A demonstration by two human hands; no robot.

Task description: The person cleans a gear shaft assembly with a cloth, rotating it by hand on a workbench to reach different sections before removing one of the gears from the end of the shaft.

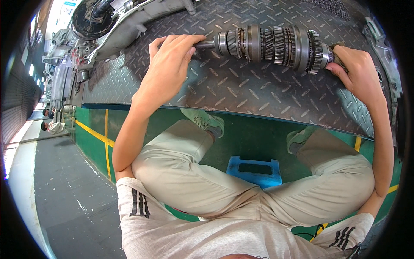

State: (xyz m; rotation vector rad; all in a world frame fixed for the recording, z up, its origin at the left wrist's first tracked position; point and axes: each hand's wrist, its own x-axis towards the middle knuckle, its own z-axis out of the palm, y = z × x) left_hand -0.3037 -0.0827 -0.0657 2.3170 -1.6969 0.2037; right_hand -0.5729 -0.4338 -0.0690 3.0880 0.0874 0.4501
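A transmission gear shaft (273, 45) with helical gears, bearings and synchronizer rings lies lengthwise over the diamond-plate steel bench top (233, 87). My left hand (173, 64) is at its thin, smooth left end, with the fingertips around the bare shaft. At the other end, beside the toothed gear, my right hand (355, 69) grips the shaft end together with something brownish, perhaps a cloth, mostly hidden by the fingers. Whether the shaft rests on the plate or is lifted a little, I cannot tell.
Cast aluminium housings (116, 35) crowd the bench's left end. Another metal casting (381, 48) stands at the right edge, and a chain-like metal piece (330, 8) lies at the far side. A blue plastic stool (254, 181) is below me. Two people (53, 126) are far off left.
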